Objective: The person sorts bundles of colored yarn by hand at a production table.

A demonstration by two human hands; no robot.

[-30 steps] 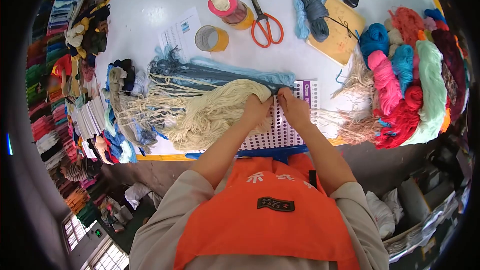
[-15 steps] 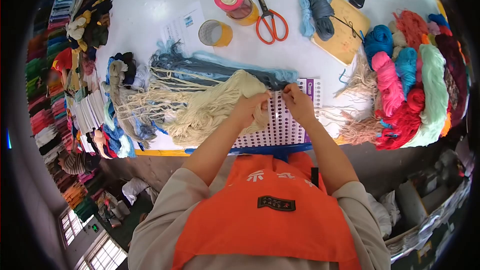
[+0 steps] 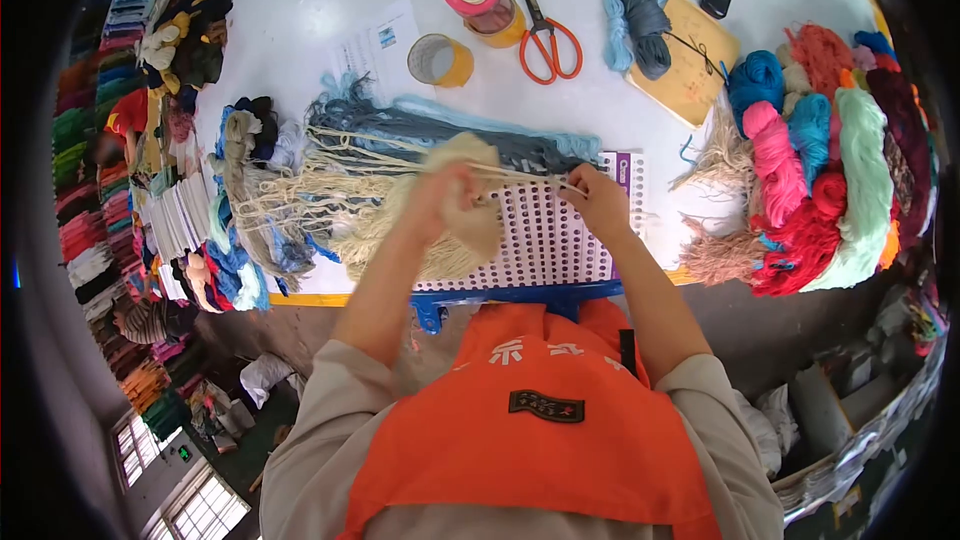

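Note:
A skein of cream yarn [image 3: 400, 250] lies across the left half of a white card [image 3: 550, 240] with rows of dark holes. My left hand [image 3: 440, 205], smeared by motion, is closed on the skein's right end. Several cream strands stretch from there to my right hand [image 3: 597, 202], which pinches them above the card's right part. Behind both hands lie grey-blue yarn [image 3: 400, 135] and light blue yarn [image 3: 540, 130].
Orange-handled scissors [image 3: 548, 40], a pink-lidded jar [image 3: 485, 5] and an open yellow-sided cup [image 3: 440, 62] stand farther back. A yellowish notebook [image 3: 685, 70] lies under more grey-blue yarn [image 3: 630, 10]. Colourful skeins [image 3: 775, 150] are piled at right, others [image 3: 235, 230] at left.
My left hand has moved left, away from my right hand, carrying the cream yarn. Strands now span between them, and more of the holed card shows. My right hand has stayed nearly in place.

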